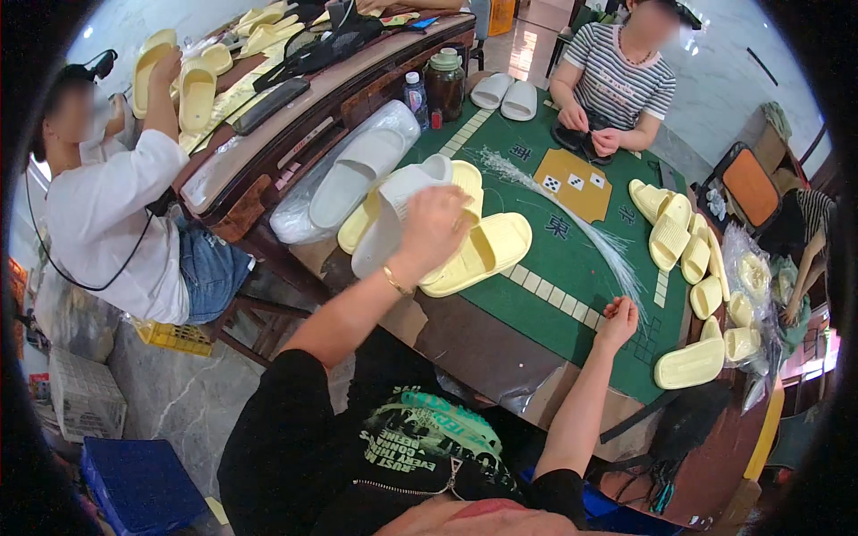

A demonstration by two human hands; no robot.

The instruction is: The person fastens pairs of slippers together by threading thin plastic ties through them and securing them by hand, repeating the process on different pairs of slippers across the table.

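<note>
Left hand (435,228): over grey slipper (393,195), green tabletop's (556,261) left; whether clamped, cannot tell.
Right hand (618,322): fingertips together beside clear strands (585,228).
Crowding left hand: yellow slipper (502,243).
Beyond: bagged slipper (350,174), jar (445,87), co-worker (619,76).

Butter-yellow slippers (505,237) and pale grey slippers (368,152) show up well against that deep green surface (572,268); the strands (615,259) look whitish, and the shirt (612,76) over there has dark-and-white stripes.

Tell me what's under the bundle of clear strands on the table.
Green mat shows along both sides of the strand bundle. Whatever sits directly beneath its dense middle is covered, so I can't tell.
</note>
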